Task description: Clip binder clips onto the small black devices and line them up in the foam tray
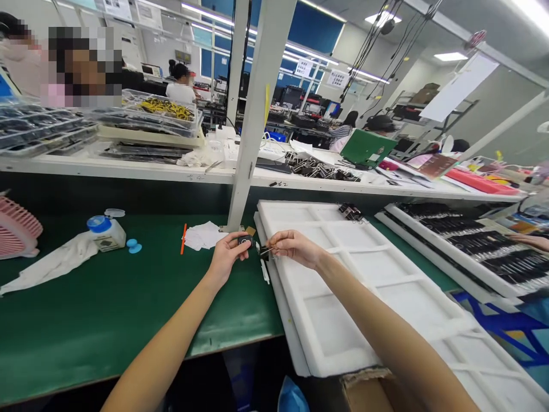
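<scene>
My left hand (228, 254) is closed around a small black device (245, 240) with a round mark on its face, thumb on top. Close to its right, my right hand (291, 247) pinches the wire handles of a black binder clip (265, 252). The clip and the device are near each other over the left edge of a white foam tray (309, 315); I cannot tell whether they touch. A few black pieces (350, 212) lie at the tray's far end.
Left on the green mat (146, 320) are a blue-capped bottle (107, 232), a white cloth (55, 263), white papers (203, 236) and an orange stick (183, 239). A post (253, 114) rises ahead. Binder clips (321, 167) heap on the shelf. Another person's hand (532, 241) reaches toward a filled tray (454, 252).
</scene>
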A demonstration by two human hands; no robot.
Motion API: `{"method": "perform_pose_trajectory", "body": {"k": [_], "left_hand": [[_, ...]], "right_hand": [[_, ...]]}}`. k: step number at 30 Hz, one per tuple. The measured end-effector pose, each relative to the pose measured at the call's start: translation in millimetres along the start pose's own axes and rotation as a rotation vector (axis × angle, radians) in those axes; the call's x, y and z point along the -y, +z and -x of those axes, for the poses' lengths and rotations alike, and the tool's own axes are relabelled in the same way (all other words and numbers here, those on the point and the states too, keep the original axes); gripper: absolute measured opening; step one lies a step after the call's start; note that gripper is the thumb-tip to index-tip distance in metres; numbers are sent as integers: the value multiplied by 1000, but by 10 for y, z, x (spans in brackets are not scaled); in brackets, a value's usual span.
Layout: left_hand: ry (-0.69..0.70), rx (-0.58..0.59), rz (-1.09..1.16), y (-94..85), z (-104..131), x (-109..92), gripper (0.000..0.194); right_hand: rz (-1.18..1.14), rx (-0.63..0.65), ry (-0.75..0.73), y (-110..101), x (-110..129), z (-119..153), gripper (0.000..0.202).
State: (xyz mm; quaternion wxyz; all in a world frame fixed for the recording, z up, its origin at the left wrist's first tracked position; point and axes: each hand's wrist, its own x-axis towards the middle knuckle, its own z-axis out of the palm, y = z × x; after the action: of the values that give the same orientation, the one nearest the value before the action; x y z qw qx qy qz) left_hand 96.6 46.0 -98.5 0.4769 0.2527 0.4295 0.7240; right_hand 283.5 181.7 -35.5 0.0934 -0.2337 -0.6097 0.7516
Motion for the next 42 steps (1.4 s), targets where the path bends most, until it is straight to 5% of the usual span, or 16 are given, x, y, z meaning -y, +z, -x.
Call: {"method": "perform_pose_trajectory", "body": {"k": [6,13,18,23,26,31,38,42], "left_hand": [[23,-73,-17,-81,-84,56,52],[-2,-19,169,-110,-120,128,41],[14,94,85,-42,-48,123,41],[88,71,75,-14,-21,110,43],[97,63,112,-11,1,97,45],[114,114,114,-17,38,50,44],[196,-8,1,-95,-38,-93,44],[157,30,-10,-82,-26,-122,47]], "right_hand": [[515,-150,-122,211,-59,-35,29],[465,-256,-456,283,-173,-81,36],[544,-218,-502,284,-257,-110,35],[552,-268,-535,341,-236,-129,47],[695,-346,-456,371,-178,-105,53],[826,-296,-227,420,-63,-34,46],[578,-132,-203,193,2,52,47],[531,-61,-188,106,-46,67,45]]}}
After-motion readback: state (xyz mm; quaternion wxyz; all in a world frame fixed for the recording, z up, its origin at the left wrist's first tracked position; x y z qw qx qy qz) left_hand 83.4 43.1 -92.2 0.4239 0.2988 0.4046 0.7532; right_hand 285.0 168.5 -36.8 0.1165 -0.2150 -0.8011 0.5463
